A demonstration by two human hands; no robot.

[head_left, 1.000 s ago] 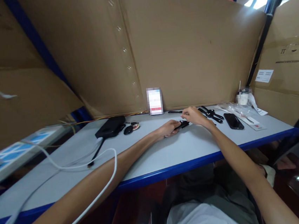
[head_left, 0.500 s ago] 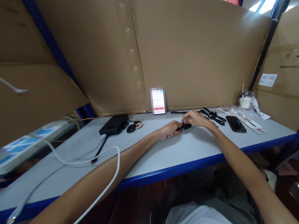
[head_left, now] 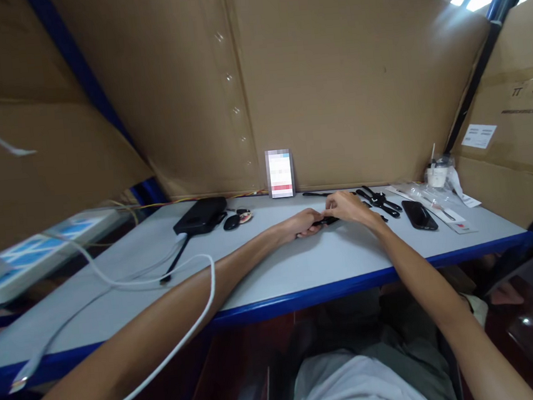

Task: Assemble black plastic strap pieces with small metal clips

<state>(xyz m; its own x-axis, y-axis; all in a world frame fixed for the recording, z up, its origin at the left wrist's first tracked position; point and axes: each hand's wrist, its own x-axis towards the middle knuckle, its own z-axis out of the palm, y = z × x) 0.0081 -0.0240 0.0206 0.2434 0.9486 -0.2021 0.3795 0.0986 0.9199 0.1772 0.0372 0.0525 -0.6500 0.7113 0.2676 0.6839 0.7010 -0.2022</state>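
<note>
My left hand [head_left: 307, 221] is closed around a small black object [head_left: 329, 220] just above the middle of the table. What kind of thing it is cannot be made out, as fingers cover much of it. My right hand [head_left: 344, 206] meets it from the other side, its thumb and fingers pinched at the object near my left fingertips. Just to the right of my right hand lie several black strap-like pieces [head_left: 380, 200], crossed over one another. Behind the hands a thin black strip [head_left: 317, 194] lies flat.
A lit phone [head_left: 280, 173] leans against the cardboard wall [head_left: 321, 81]. A black phone [head_left: 419, 215], plastic packaging and a cup [head_left: 436, 174] are on the right. On the left are a black box-like device [head_left: 201, 216], a black oval item [head_left: 231, 222] and a white cable [head_left: 213, 274] crossing my left arm.
The camera view has shifted slightly, so the scene sits a little higher. My hands stay together at the black object, with the right fingers moved slightly.
</note>
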